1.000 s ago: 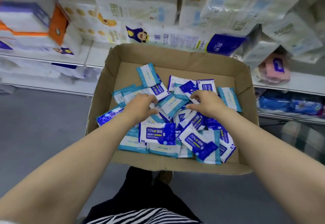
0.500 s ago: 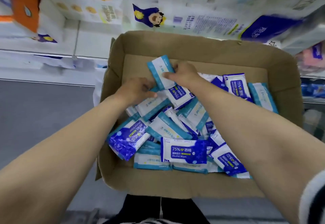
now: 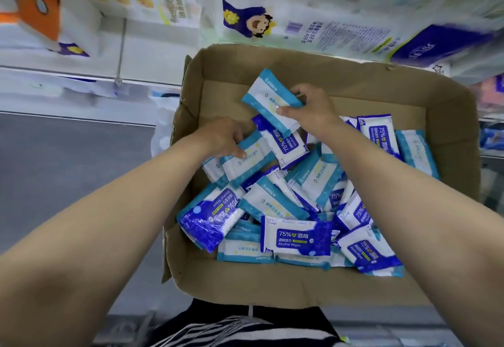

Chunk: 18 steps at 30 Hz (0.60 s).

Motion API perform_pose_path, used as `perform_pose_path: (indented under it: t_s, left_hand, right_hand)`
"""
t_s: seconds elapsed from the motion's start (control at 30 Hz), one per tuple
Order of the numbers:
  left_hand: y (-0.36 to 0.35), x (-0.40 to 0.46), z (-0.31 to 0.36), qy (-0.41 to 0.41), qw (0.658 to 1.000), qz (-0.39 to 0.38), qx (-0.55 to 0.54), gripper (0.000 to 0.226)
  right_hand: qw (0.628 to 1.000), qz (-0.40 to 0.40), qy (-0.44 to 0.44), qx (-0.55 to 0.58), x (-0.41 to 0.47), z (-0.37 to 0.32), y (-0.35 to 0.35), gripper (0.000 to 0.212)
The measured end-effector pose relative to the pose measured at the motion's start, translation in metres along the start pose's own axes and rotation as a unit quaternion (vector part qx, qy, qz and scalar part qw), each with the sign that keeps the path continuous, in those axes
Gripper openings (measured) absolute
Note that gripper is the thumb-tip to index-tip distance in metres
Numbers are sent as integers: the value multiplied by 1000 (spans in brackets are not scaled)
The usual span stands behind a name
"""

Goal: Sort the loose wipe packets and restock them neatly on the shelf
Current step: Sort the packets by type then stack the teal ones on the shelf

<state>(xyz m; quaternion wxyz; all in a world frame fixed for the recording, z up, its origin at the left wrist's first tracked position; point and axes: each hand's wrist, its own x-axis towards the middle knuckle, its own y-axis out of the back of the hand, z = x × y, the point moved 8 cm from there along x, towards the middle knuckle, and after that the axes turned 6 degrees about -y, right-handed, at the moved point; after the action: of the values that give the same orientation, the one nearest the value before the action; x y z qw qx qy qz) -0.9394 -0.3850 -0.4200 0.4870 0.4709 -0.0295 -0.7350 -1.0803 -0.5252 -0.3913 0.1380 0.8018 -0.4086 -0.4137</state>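
Note:
A shallow cardboard box [image 3: 313,284] holds several loose wipe packets, some light teal and white, some dark blue and marked 75% alcohol wipes [image 3: 296,236]. My right hand [image 3: 311,109] pinches one teal packet [image 3: 268,99] and holds it tilted above the pile at the back of the box. My left hand [image 3: 222,136] grips another teal packet [image 3: 246,160] that still lies on the heap at the box's left side.
White shelves [image 3: 90,82] run behind the box, stacked with large tissue packs [image 3: 313,27] and an orange pack [image 3: 41,3] at the upper left. Grey floor [image 3: 68,183] lies to the left. My striped top and dark trousers show below the box.
My right hand has lifted the teal packet clear of the pile. My left hand has closed on a second teal packet at the left. The view has moved closer to the box.

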Motion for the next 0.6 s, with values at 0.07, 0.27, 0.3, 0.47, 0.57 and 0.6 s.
perform_pose_path:
  t_s: [0.07,0.27,0.3,0.47,0.57,0.6]
  left_hand:
    - [24,3,0,-9,998,54,-18,27]
    - [91,15,1,-4,964,207,169,27]
    - [94,16,3,3,956,215,201,27]
    - [78,7,11,10,914,275,298,66]
    - [51,3,7,-22,910,288,297,54]
    - [41,3,3,-27,923,281,263,46]
  right_hand:
    - [1000,2,8,30,2,1,11,32]
    - [996,34,9,79,13,5,44,36]
    - [996,38,9,80,15,6,47,38]
    - [997,-3,4,72,25,6,37,33]
    - [997,-38,-13,69,32,6,22,36]
    - [997,-40,-16,62,34,6,17,39]
